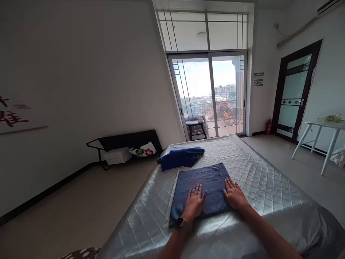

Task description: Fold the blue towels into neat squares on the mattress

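Note:
A folded dark blue towel lies flat on a quilted grey mattress. My left hand rests palm down on the towel's near left part, fingers stretched out. My right hand lies flat on its near right edge, fingers spread too. Neither hand grips anything. A second, brighter blue cloth sits bunched on the mattress just beyond the towel, towards the far left corner.
A low black rack with a white box and a bag stands by the left wall. Sliding glass doors lead to a balcony. A white table stands at the right, near a dark door.

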`<state>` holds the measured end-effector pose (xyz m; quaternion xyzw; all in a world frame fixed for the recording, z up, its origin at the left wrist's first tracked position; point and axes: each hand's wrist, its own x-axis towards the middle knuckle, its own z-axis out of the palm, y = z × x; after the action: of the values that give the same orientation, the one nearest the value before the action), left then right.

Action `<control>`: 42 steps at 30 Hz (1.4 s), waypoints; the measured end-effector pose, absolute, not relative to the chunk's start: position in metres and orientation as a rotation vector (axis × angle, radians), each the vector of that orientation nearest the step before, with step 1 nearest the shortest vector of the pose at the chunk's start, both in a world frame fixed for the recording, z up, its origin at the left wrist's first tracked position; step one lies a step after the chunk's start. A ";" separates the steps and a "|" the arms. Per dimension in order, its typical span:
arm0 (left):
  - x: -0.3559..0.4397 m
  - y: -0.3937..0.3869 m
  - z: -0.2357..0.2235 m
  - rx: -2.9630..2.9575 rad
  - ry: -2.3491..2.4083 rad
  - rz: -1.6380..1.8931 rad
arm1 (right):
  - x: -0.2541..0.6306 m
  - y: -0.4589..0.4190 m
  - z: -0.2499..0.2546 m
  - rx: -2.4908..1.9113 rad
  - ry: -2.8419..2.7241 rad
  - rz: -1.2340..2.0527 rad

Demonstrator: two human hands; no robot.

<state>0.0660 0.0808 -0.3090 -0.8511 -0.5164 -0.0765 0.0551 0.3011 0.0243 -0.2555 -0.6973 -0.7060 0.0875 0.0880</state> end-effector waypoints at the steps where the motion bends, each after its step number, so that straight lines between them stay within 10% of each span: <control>1: 0.039 0.077 -0.315 -2.532 -1.614 -0.226 | 0.301 0.025 -0.255 -2.071 -2.101 0.271; 33: -0.055 0.042 -0.326 -2.464 -1.901 -0.237 | 0.291 -0.027 -0.260 -1.978 -2.019 0.459; 42: 0.080 0.021 -0.296 -2.722 -1.501 -0.389 | 0.289 -0.030 -0.250 -2.007 -2.039 0.463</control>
<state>0.0797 0.0208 -0.2962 -0.8689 -0.4792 -0.1242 0.0043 0.2891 -0.0303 -0.2497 -0.6873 -0.6984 0.1585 0.1214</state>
